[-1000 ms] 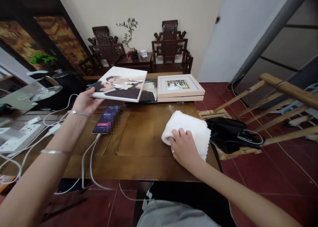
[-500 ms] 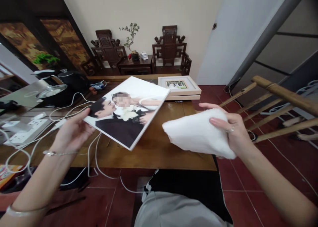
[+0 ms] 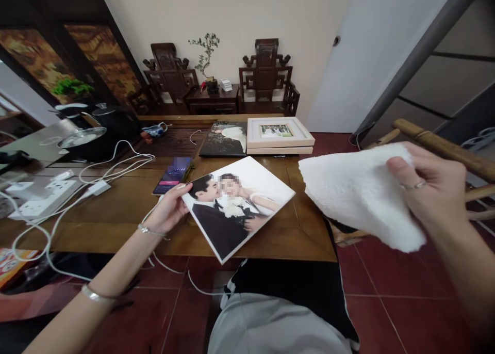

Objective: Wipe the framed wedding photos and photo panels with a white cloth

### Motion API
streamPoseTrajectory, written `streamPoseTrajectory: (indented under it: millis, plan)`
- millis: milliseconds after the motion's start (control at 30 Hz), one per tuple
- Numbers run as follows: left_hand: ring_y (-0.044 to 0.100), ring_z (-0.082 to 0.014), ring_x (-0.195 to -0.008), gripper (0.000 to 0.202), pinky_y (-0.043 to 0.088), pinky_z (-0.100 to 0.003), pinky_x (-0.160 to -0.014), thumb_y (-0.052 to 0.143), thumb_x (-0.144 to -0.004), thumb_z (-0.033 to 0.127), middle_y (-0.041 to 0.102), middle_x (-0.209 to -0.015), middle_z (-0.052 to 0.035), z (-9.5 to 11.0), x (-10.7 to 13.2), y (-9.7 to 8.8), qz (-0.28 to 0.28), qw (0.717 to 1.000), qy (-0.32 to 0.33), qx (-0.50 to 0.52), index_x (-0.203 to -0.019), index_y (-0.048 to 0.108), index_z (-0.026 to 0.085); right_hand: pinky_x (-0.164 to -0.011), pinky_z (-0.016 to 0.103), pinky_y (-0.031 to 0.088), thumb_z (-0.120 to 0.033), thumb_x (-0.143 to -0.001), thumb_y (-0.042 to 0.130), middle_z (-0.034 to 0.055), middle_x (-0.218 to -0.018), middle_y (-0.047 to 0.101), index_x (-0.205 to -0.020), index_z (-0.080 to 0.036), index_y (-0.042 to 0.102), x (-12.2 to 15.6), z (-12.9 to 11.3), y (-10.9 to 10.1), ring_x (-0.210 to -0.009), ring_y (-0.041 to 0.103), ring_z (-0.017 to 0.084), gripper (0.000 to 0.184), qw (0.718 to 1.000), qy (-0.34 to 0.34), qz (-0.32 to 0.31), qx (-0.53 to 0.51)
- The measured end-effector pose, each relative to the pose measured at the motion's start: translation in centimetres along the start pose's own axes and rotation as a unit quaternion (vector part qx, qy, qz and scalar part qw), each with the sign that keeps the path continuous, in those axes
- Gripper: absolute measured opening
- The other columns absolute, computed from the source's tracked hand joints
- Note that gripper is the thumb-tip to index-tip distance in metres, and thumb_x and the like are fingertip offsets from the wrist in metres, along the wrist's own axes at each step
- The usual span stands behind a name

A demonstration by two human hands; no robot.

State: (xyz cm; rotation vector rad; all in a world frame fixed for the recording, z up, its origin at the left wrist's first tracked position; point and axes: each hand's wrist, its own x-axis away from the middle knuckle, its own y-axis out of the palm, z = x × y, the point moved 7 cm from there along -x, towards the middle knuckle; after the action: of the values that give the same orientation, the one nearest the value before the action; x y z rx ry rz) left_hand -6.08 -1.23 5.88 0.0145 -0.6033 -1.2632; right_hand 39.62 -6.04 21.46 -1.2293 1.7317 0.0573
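My left hand (image 3: 168, 213) grips the left edge of a large wedding photo print (image 3: 237, 204), which lies tilted on the near part of the wooden table (image 3: 116, 214) with one corner over the front edge. My right hand (image 3: 433, 189) is raised at the right, fingers closed on a white folded towel (image 3: 359, 194) held in the air beside the table. A phone (image 3: 172, 174) with a lit screen lies just beyond my left hand.
A dark photo print (image 3: 225, 139) and stacked light wooden frames (image 3: 279, 135) lie at the table's far side. White cables (image 3: 112, 165) and power strips (image 3: 36, 199) spread at the left, near a black kettle (image 3: 104, 124). A bamboo chair (image 3: 444, 147) stands at the right. Carved chairs line the back wall.
My left hand brought the wedding print from the far stack down onto the near table. My right hand lifted the towel off the table and raised it to the right.
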Motion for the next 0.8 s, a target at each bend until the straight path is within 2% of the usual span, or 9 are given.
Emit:
streamPoseTrajectory:
  millis: [67,200,267,333,467,533,600,700,800]
  plan:
    - [0.068,-0.0129,-0.054,0.012,0.06,-0.021,-0.053,0.06,-0.088,0.007,0.07,-0.068,-0.0019,-0.3,-0.8,0.8,-0.028,0.999,0.021,-0.03,-0.077,0.063,0.013,-0.062,0.041,0.041,-0.049,-0.088,0.061,0.0037,-0.083,0.063,-0.058,-0.027,0.059,-1.0,-0.1,0.2,-0.072,0.059,0.024,0.037,0.998,-0.017,-0.054,0.026]
    - [0.064,-0.0111,-0.052,0.015,0.057,-0.019,-0.051,0.068,-0.08,0.007,0.066,-0.064,0.0007,-0.9,-1.7,2.6,-0.084,0.995,0.024,-0.046,-0.071,0.058,0.014,-0.068,0.042,0.045,-0.047,-0.079,0.072,0.0044,-0.088,0.064,-0.064,-0.03,0.063,-2.4,0.3,0.2,-0.082,0.06,0.027,0.025,0.996,-0.006,-0.077,0.046]
    - [0.064,-0.0104,-0.053,0.016,0.056,-0.018,-0.051,0.07,-0.079,0.007,0.066,-0.065,0.0007,-1.0,-2.2,3.4,-0.107,0.993,0.023,-0.047,-0.071,0.058,0.014,-0.073,0.044,0.046,-0.046,-0.075,0.076,0.0059,-0.093,0.063,-0.07,-0.03,0.064,-2.7,0.5,0.8,-0.087,0.059,0.028,0.022,0.994,-0.014,-0.101,0.049]
    - [0.064,-0.0108,-0.054,0.016,0.056,-0.019,-0.052,0.072,-0.078,0.008,0.066,-0.067,0.0003,-1.2,-2.9,4.0,-0.127,0.99,0.02,-0.057,-0.072,0.058,0.014,-0.079,0.044,0.047,-0.045,-0.071,0.08,0.0075,-0.098,0.062,-0.07,-0.028,0.059,-3.0,0.6,1.7,-0.092,0.058,0.029,0.027,0.99,-0.034,-0.125,0.063]
    - [0.067,-0.0131,-0.059,0.014,0.056,-0.021,-0.054,0.076,-0.076,0.011,0.07,-0.073,-0.0023,-1.5,-4.6,4.9,-0.159,0.984,0.004,-0.082,-0.078,0.063,0.013,-0.085,0.044,0.046,-0.037,-0.069,0.078,0.008,-0.101,0.06,-0.071,-0.026,0.051,-3.2,1.3,3.3,-0.095,0.057,0.028,0.029,0.987,-0.039,-0.142,0.062]
    - [0.067,-0.0129,-0.058,0.013,0.056,-0.021,-0.054,0.077,-0.075,0.012,0.071,-0.074,-0.0034,-1.5,-5.5,5.2,-0.162,0.982,0.001,-0.098,-0.079,0.064,0.012,-0.084,0.043,0.047,-0.033,-0.068,0.076,0.007,-0.102,0.063,-0.078,-0.025,0.056,-3.3,2.3,4.1,-0.093,0.058,0.026,0.024,0.991,0.001,-0.137,0.003]
    - [0.065,-0.0123,-0.055,0.014,0.055,-0.021,-0.053,0.078,-0.074,0.014,0.07,-0.072,-0.0035,-1.6,-6.4,5.6,-0.158,0.98,-0.006,-0.124,-0.08,0.066,0.011,-0.082,0.042,0.049,-0.032,-0.067,0.077,0.0061,-0.104,0.067,-0.091,-0.024,0.062,-3.3,4.1,5.0,-0.093,0.061,0.025,0.029,0.981,0.095,-0.116,-0.126]
    - [0.065,-0.0133,-0.056,0.019,0.054,-0.022,-0.054,0.082,-0.072,0.021,0.07,-0.07,-0.0041,-1.5,-7.5,6.2,-0.147,0.972,-0.005,-0.182,-0.08,0.067,0.012,-0.081,0.043,0.054,-0.039,-0.068,0.077,0.0053,-0.11,0.071,-0.105,-0.027,0.063,-2.4,6.7,7.1,-0.097,0.066,0.027,0.041,0.914,0.238,-0.082,-0.319]
    - [0.061,-0.0127,-0.054,0.025,0.048,-0.021,-0.05,0.087,-0.066,0.024,0.068,-0.065,-0.0034,-1.2,-8.6,6.8,-0.117,0.955,0.023,-0.271,-0.075,0.066,0.013,-0.086,0.047,0.056,-0.045,-0.072,0.072,0.006,-0.113,0.072,-0.106,-0.026,0.064,-1.1,7.9,9.4,-0.104,0.067,0.031,0.04,0.868,0.306,-0.088,-0.382]
